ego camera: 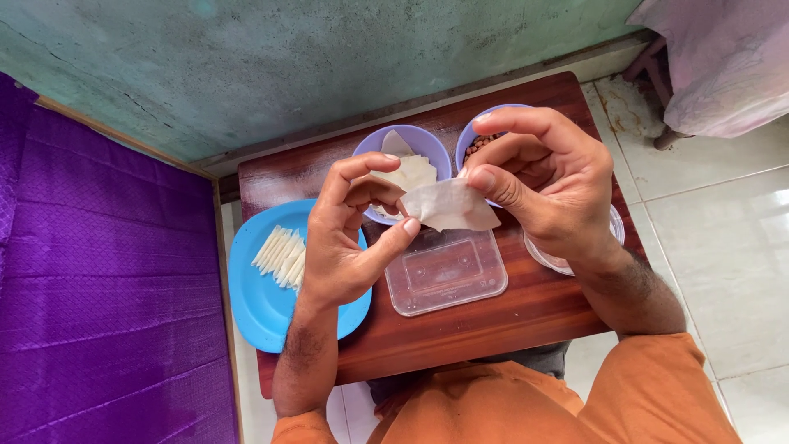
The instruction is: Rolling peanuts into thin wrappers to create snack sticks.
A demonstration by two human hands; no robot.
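Small wooden table (493,321) set on pale tiles, against a green wall (288,66) — purple mat (107,271) beside it. Above the table, a wrapper (450,205) is pinched by left hand (345,238) and right hand (546,185). Beneath: blue plate (259,296) of folded pieces, two purple bowls (423,141), clear tub (444,275).

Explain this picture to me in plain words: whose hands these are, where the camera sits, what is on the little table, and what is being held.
There is one picture, taken by a camera on a person's head, looking down at their own bare hands. The left hand and right hand together pinch a thin pale wrapper sheet above a small wooden table. On the table: a blue plate with folded white pieces, a purple bowl of more sheets, a second purple bowl with brownish filling, and a clear plastic container.
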